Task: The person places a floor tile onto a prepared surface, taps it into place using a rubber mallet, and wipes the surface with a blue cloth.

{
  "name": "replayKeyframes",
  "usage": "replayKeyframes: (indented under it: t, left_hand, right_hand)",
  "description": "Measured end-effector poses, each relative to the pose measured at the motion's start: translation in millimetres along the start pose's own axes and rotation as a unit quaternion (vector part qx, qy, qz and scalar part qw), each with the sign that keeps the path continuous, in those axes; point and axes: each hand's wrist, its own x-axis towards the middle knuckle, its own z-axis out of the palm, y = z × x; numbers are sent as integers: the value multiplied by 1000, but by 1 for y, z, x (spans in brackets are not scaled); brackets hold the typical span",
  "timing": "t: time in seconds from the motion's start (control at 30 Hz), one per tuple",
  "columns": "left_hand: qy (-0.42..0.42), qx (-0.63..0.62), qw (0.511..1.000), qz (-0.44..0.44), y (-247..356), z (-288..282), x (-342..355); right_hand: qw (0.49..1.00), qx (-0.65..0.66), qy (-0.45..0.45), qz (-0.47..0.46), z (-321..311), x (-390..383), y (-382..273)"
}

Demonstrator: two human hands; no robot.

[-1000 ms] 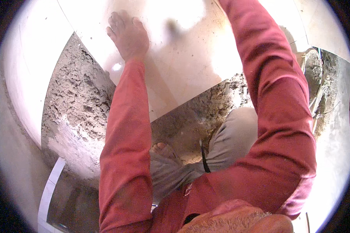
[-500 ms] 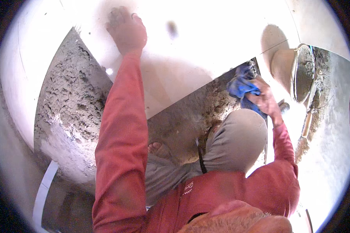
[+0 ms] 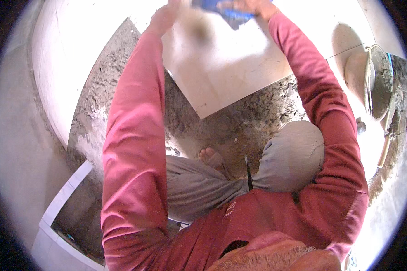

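The right hand (image 3: 253, 5) reaches far forward, almost at the top edge of the view, and its grip is closed on a blue cloth (image 3: 224, 10) that it presses against a large pale tile (image 3: 226, 77). The cloth bunches just left of the grip and trails a little below it, lying flat on the tile's face. The left hand (image 3: 165, 17) sits well to the left of that grip, near the tile's far left edge; its fingers look spread and flat on the tile, holding nothing, though blur makes the exact pose hard to tell. A dim smudge (image 3: 199, 31) shows on the tile between the two hands, just below the cloth.

Below both hands, the tile's near corner points back toward the person's body, and rough grey mortar bed (image 3: 239, 122) lies exposed around it. Further back from the grips, a bare foot (image 3: 210, 158) rests on the mortar beside the grey-trousered knee (image 3: 291, 153). Both arms wear red sleeves (image 3: 131, 149).

Well to the right of the right grip stands a metal pan (image 3: 380, 83) with grey mortar in it. Far down to the left of the left hand, white tile edges (image 3: 65, 196) frame a dark recess.
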Motion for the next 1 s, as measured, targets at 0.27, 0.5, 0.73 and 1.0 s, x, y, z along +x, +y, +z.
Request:
replayKeyframes:
  t: [0.27, 0.5, 0.73, 1.0]
  left_hand:
    - [2, 124, 987, 103, -14, 13, -1]
    - [-29, 225, 971, 78, 34, 19, -25]
    - [-33, 223, 974, 31, 63, 17, -37]
    - [-24, 197, 980, 26, 65, 17, -43]
  right_hand:
    - [876, 242, -372, -187, -79, -182, -156]
    - [909, 416, -22, 35, -151, -184, -33]
    - [913, -117, 178, 348, -153, -71, 166]
    - [848, -91, 22, 521, -90, -158, 165]
